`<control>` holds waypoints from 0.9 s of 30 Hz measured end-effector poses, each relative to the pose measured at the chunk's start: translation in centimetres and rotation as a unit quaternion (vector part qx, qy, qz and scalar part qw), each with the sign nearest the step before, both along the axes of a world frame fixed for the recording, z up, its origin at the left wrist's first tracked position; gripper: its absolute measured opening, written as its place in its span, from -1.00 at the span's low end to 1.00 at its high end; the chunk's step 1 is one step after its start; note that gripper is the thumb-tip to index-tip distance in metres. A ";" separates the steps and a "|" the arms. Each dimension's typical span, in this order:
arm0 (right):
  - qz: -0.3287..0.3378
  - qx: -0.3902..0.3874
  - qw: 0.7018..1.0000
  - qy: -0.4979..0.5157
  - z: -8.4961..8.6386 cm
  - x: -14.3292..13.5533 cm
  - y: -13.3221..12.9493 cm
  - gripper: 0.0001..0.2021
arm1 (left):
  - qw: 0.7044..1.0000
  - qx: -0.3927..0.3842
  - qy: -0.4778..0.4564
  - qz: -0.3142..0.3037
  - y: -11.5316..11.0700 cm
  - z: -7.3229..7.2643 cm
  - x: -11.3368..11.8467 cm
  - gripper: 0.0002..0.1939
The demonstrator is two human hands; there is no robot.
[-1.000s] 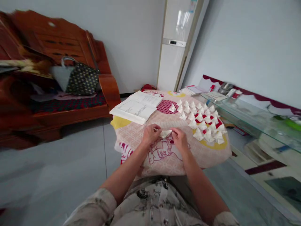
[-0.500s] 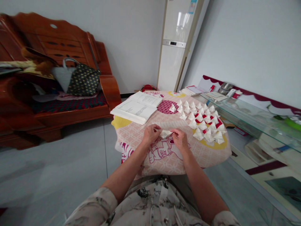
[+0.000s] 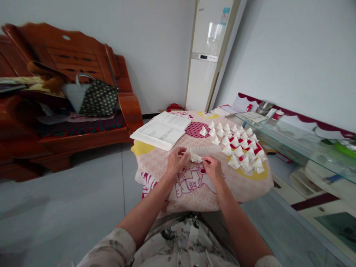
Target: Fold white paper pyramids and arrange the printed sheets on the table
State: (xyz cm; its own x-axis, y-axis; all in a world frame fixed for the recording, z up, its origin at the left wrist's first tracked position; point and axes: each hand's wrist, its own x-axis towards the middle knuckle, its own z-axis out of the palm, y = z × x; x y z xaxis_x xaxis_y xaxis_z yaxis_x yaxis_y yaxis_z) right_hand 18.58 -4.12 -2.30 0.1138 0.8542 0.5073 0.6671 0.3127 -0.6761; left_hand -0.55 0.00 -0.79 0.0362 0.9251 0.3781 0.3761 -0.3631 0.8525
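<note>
A small piece of folded white paper (image 3: 195, 158), shaped roughly like a boat, is held between my two hands just above the tablecloth. My left hand (image 3: 177, 160) is closed at its left end, thumb and fingers pinching. On the other side, my right hand (image 3: 213, 167) pinches the right tip between thumb and forefinger. To the right of my hands stand several finished-looking folded paper boats (image 3: 234, 162) in loose rows. A flat strip of printed paper (image 3: 206, 149) lies just behind the piece I hold.
An open book (image 3: 161, 130) lies at the table's back left. The patterned cloth (image 3: 155, 168) covers the table. A glass-topped cabinet (image 3: 294, 148) with small items runs along the right. A wooden bench (image 3: 133, 111) with bags stands left; a tall white air conditioner (image 3: 203, 79) stands behind.
Both hands stay on the folded paper. Its shape between the fingers looks slightly taller at the left. The whole view has shifted a little as my head moved.
</note>
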 end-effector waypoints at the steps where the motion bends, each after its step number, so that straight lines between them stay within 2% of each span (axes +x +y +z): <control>1: -0.004 0.001 1.000 0.006 0.0 0.0 0.0 -0.75 | 1.000 0.006 -0.003 0.004 0.2 0.1 0.0 -0.68; 4: -0.040 0.004 0.999 0.020 0.2 0.2 0.0 -0.76 | 1.000 0.020 0.009 0.008 1.2 0.6 0.0 -0.74; 8: -0.113 0.002 0.993 -0.036 1.1 1.3 1.1 -0.76 | 0.994 0.026 0.106 -0.009 3.2 1.9 0.4 -0.77; 14: -0.186 -0.023 0.971 -0.149 2.5 3.0 5.7 -0.77 | 0.974 0.022 0.224 -0.032 5.9 3.0 1.3 -0.86; 18: -0.205 -0.011 0.965 -0.165 2.3 3.5 9.2 -0.74 | 0.957 0.024 0.289 -0.004 7.2 3.5 1.5 -0.82; 21: -0.203 -0.010 0.965 -0.164 1.7 3.6 10.9 -0.73 | 0.943 0.014 0.332 0.034 8.5 3.8 0.8 -0.76; 27: -0.208 0.023 0.967 -0.146 0.4 3.7 11.0 -0.67 | 0.910 -0.039 0.400 0.100 10.7 3.4 -1.4 -0.69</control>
